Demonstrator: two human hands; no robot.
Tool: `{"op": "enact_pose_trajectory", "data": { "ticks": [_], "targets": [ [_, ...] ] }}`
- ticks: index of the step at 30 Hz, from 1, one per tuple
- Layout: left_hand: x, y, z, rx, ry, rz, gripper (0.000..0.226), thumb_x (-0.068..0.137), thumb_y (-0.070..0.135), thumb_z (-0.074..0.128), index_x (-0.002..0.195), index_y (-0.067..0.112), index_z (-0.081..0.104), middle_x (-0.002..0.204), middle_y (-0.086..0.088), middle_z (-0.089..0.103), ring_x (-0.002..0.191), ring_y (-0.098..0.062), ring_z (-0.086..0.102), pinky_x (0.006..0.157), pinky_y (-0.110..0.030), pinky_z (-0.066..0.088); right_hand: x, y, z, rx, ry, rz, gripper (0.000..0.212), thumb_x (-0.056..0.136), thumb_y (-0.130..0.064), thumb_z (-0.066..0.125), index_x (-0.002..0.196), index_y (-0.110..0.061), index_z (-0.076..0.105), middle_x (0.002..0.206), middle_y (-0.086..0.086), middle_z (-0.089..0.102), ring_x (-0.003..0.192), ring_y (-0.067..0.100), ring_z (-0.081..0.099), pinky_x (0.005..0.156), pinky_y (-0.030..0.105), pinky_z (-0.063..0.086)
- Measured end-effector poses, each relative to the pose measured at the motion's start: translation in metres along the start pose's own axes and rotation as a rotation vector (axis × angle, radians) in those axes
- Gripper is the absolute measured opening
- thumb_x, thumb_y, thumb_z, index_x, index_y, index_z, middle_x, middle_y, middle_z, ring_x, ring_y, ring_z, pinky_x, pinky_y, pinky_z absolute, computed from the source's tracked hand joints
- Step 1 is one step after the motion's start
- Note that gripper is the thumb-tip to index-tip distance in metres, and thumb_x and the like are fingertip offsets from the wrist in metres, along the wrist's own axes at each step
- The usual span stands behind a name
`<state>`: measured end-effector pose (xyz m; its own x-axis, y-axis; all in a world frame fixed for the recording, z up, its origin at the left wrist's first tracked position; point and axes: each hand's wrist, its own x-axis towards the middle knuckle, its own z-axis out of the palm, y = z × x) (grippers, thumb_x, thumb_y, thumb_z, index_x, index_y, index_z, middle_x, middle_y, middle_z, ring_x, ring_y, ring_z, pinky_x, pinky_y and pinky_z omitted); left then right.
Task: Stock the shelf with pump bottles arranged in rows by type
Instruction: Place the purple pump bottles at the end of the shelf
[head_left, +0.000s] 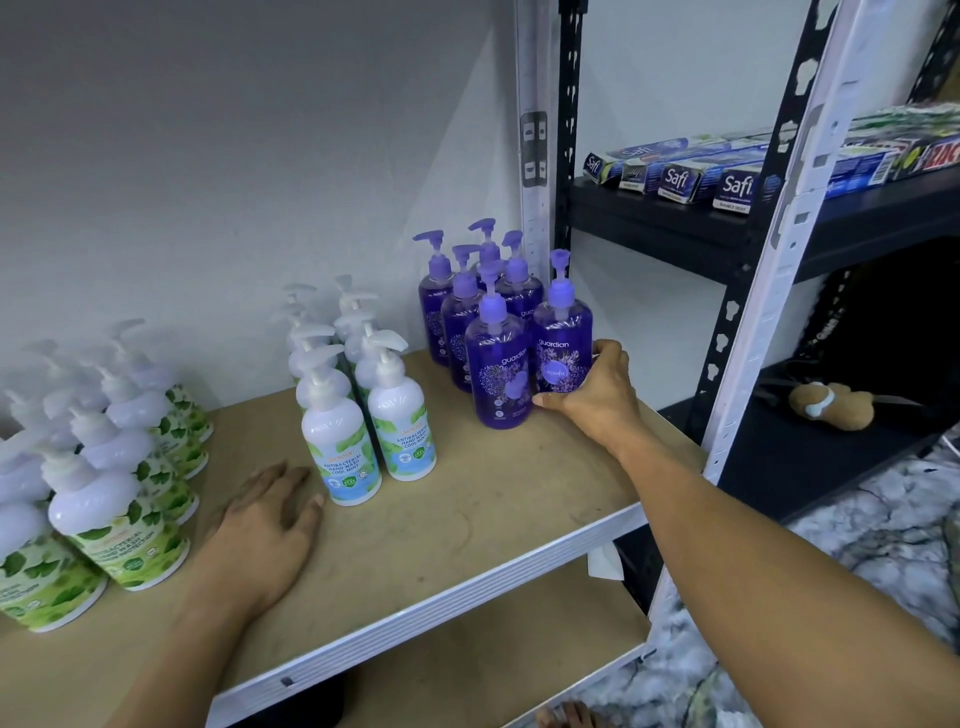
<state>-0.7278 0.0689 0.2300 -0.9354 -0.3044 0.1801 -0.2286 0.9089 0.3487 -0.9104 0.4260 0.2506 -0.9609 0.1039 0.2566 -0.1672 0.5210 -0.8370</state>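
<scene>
Head view. Right hand (597, 387): grip wrapped low round the front-right purple bottle (563, 338), thumb across the base. The bottle stands upright on the shelf (467, 525), at the right end near the white upright post, beside its front neighbour. Left hand (265, 519): flat on the board, fingers straight, holding nothing, just beside the cool-mint bottles (363, 415).

Judged step: squaring this bottle into the purple rows. Best slid, not lifted; keep the hold low, label forward, front flush with the neighbour.

Leaf-label bottles (109, 467) stand in rows at far left. Board is bare brown, scuffed, with a white metal lip. Grey wall behind. A black rack at right carries toothpaste boxes (685, 176), with a plush toy (831, 410) lower down.
</scene>
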Motion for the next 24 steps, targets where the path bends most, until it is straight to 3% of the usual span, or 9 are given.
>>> {"op": "enact_pose_trajectory", "data": {
  "ticks": [5,12,16,24],
  "targets": [
    [0.0010,-0.0024,0.0030,0.010,0.010,-0.003,0.055,0.098,0.054,0.044,0.146,0.028,0.049,0.158,0.000,0.040,0.149,-0.020,0.029,0.122,-0.045,0.023,-0.0033,0.0031,0.0026,0.058,0.045,-0.033,0.089,0.059,-0.029,0.093,0.132,-0.016,0.044,0.128,0.001,0.051,0.110,0.016,0.055,0.090,0.032,0.048],
    [0.0005,-0.0015,0.0017,-0.008,-0.001,-0.009,0.066,0.089,0.061,0.036,0.144,0.028,0.050,0.157,-0.001,0.041,0.148,-0.021,0.032,0.122,-0.047,0.024,-0.0048,0.0059,-0.0049,0.203,-0.030,-0.008,0.083,0.070,-0.014,0.086,0.139,-0.023,0.041,0.117,-0.009,0.059,0.104,0.012,0.059,0.077,0.016,0.043],
    [0.0000,-0.0012,0.0014,-0.013,-0.002,-0.015,0.071,0.085,0.064,0.032,0.144,0.028,0.050,0.157,0.000,0.042,0.147,-0.021,0.032,0.121,-0.046,0.025,-0.0034,0.0067,-0.0006,0.192,-0.011,-0.029,0.087,0.061,-0.023,0.092,0.135,-0.023,0.046,0.128,-0.002,0.057,0.111,0.015,0.060,0.093,0.030,0.051],
    [0.0005,-0.0004,0.0020,-0.018,-0.008,-0.018,0.073,0.084,0.064,0.033,0.144,0.027,0.051,0.156,-0.002,0.043,0.147,-0.022,0.033,0.122,-0.047,0.025,-0.0016,0.0075,0.0008,0.136,-0.036,-0.072,0.076,0.072,-0.022,0.087,0.136,-0.023,0.048,0.126,-0.003,0.066,0.110,0.017,0.063,0.096,0.033,0.051]
  ]
}}
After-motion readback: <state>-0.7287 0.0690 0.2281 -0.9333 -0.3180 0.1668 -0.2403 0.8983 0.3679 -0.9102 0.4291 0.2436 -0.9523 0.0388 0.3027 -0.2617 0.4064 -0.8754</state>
